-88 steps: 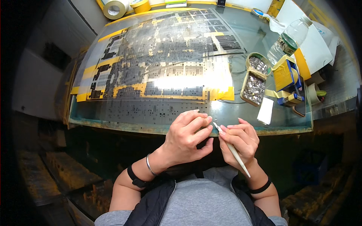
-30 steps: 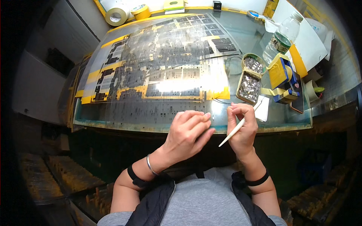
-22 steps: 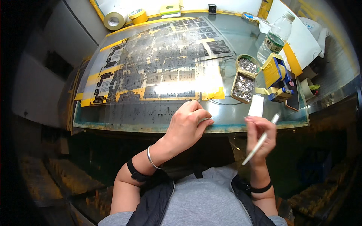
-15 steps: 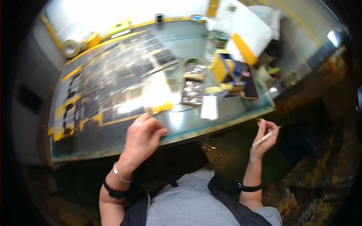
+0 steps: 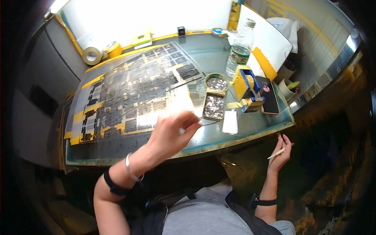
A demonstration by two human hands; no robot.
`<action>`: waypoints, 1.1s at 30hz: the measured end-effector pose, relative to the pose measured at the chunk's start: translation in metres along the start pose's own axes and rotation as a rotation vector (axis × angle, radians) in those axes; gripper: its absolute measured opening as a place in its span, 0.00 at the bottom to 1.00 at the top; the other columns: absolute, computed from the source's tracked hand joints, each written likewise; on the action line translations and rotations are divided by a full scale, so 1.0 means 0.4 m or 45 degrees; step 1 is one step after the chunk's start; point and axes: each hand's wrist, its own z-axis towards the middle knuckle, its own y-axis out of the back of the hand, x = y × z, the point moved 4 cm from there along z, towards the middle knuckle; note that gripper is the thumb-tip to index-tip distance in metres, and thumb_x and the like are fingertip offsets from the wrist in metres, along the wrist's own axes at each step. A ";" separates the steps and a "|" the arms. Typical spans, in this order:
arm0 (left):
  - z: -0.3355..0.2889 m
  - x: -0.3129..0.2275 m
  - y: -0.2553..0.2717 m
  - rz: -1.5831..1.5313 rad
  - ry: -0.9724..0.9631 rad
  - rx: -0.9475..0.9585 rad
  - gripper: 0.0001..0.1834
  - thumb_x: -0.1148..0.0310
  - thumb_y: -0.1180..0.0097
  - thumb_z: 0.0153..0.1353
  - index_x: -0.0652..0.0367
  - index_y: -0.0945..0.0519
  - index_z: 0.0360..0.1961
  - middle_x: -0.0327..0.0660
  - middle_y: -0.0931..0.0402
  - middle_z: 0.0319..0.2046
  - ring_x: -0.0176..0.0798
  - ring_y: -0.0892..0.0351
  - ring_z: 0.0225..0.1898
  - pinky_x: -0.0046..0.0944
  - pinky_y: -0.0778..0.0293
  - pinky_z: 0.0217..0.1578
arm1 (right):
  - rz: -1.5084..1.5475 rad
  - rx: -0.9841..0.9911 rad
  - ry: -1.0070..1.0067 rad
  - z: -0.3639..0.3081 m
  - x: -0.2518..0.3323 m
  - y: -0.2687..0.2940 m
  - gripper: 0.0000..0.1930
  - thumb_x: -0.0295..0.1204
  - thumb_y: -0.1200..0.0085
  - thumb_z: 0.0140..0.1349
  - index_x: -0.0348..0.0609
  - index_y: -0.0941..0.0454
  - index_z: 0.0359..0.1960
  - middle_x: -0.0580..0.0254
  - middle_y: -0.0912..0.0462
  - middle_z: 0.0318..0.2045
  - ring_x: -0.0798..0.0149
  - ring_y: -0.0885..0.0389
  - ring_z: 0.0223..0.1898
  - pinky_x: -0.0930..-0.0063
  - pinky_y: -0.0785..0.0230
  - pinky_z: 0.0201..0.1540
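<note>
My left hand (image 5: pixel 172 133) hovers over the front part of the glass table, its thumb and fingers drawn together. A pale speck shows at the fingertips, too small to make out. Close by stands an open rectangular tin (image 5: pixel 214 106) of small shiny pieces, with a round tin (image 5: pixel 216 82) of similar pieces behind it. Beneath and left of that hand lie large clear film sheets (image 5: pixel 133 90) with black printed patterns and yellow tape. Off the table's front right edge, my right hand (image 5: pixel 279 156) is closed around a thin white pen-like stick (image 5: pixel 276 153).
A blue and yellow tape dispenser (image 5: pixel 246 88) stands beside a phone (image 5: pixel 269 96) at the right. White slips (image 5: pixel 230 122) lie before the tins. Behind are a plastic bottle (image 5: pixel 240 49) and a leaning white board (image 5: pixel 270 33). Tape rolls (image 5: pixel 92 56) sit at the back left.
My left hand has moved right, from the front edge of the film sheets toward the tins. My right hand still holds the white stick. The view has shifted and become sharper.
</note>
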 end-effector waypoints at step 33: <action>-0.501 0.308 0.432 -0.040 0.846 -0.980 0.28 0.69 0.41 0.65 0.65 0.36 0.63 0.51 0.31 0.55 0.46 0.30 0.58 0.43 0.32 0.59 | 0.339 1.185 0.882 -0.232 0.518 -0.348 0.19 0.33 0.34 0.56 0.38 0.23 0.46 0.44 0.18 0.42 0.43 0.21 0.50 0.56 0.27 0.51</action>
